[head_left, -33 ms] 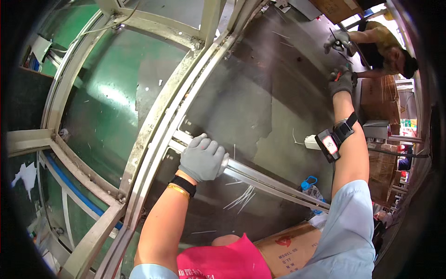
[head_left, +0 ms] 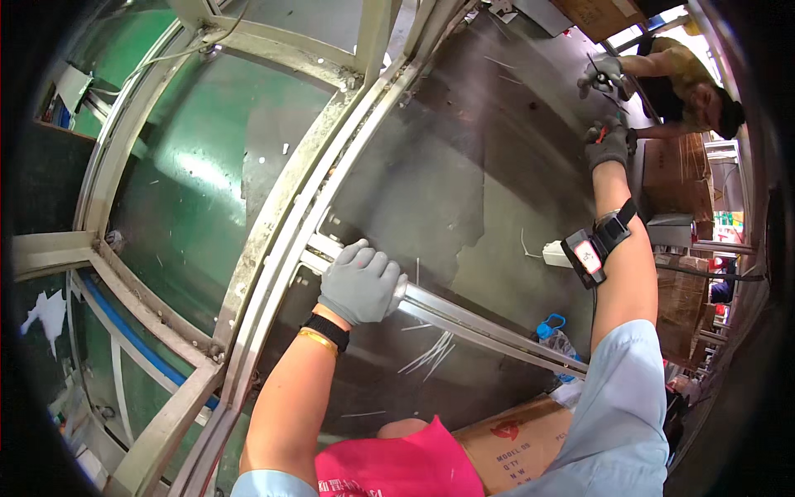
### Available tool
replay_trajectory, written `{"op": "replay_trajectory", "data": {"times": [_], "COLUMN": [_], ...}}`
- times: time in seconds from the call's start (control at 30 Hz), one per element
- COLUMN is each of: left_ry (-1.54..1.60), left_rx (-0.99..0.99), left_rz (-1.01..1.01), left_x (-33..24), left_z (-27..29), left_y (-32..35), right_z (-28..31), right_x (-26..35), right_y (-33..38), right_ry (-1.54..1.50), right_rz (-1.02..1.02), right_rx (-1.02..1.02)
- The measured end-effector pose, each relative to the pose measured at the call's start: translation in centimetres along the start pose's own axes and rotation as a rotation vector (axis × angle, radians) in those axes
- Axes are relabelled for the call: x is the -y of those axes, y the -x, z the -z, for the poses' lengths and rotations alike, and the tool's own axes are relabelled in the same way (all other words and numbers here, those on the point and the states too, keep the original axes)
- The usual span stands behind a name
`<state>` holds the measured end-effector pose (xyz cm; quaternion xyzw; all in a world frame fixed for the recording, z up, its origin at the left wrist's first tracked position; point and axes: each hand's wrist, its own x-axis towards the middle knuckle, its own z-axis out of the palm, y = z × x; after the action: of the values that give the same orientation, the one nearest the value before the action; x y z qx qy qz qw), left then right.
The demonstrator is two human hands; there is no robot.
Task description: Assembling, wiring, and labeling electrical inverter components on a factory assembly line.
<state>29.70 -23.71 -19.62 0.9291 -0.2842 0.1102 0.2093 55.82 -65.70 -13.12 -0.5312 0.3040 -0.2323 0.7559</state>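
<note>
Rail (head_left: 497,335): slim silver aluminium profile with a lengthwise groove, crossing the near middle; its left end meets the long frame beam (head_left: 278,263), its right end passes out of sight by the right sleeve (head_left: 617,398).
Left hand (head_left: 360,283): grey-gloved, wrapped over the rail near its left end, knuckles up; the grip is clenched around the metal.
Right hand (head_left: 609,145): grey-gloved, stretched to the far right; the grip seems closed on an orange-handled tool (head_left: 602,135), whose kind is too small to tell.
Co-worker's hand (head_left: 598,76): gloved, just beyond the right hand, with a dark, thin item at its fingers.
Step in hand: judging by the pose, the left hand steadies the rail while the right works at full reach, close to the co-worker.
Next move: it likely calls for a firm left hold, and care between the tool and the co-worker's fingers.
Dark surface (head_left: 406,182): spreads beyond the rail; whether floor or worktop, I cannot tell. White strips (head_left: 435,354) lie scattered on the rail's near side.
Bottle (head_left: 556,337): clear, with a blue handle, near right, just beside the rail.
Carton (head_left: 497,455): brown cardboard, nearest edge, right of the pink cloth (head_left: 397,468).
Green floor (head_left: 199,190): left, seen between the frame members.
</note>
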Motion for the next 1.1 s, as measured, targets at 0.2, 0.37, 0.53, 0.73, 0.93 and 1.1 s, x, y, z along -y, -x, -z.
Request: {"op": "replay_trajectory", "data": {"times": [0.2, 0.37, 0.53, 0.73, 0.93, 1.1], "left_ry": [-0.009, -0.022, -0.011, -0.022, -0.029, -0.065], "left_rx": [0.009, 0.012, 0.028, 0.026, 0.016, 0.037], "left_rz": [0.002, 0.006, 0.007, 0.005, -0.006, -0.001], "left_x": [-0.1, -0.1, -0.1, -0.1, -0.1, -0.1], "left_z": [0.0, 0.0, -0.1, -0.1, -0.3, 0.1], "left_y": [-0.1, -0.1, -0.1, -0.2, 0.0, 0.5], "right_z": [-0.2, -0.9, -1.4, -2.7, -1.0, 0.8], "right_x": [-0.4, -0.8, 0.2, -4.4, -10.7, -14.3], "right_y": [-3.8, -3.8, -1.6, 4.4, 4.5, 7.5], "right_ry": [-0.139, -0.138, -0.096, -0.147, -0.01, 0.019], "right_rz": [-0.058, -0.073, -0.149, -0.363, -0.516, -0.724], "right_rx": [-0.053, -0.03, 0.069, 0.035, 0.135, -0.064]}}
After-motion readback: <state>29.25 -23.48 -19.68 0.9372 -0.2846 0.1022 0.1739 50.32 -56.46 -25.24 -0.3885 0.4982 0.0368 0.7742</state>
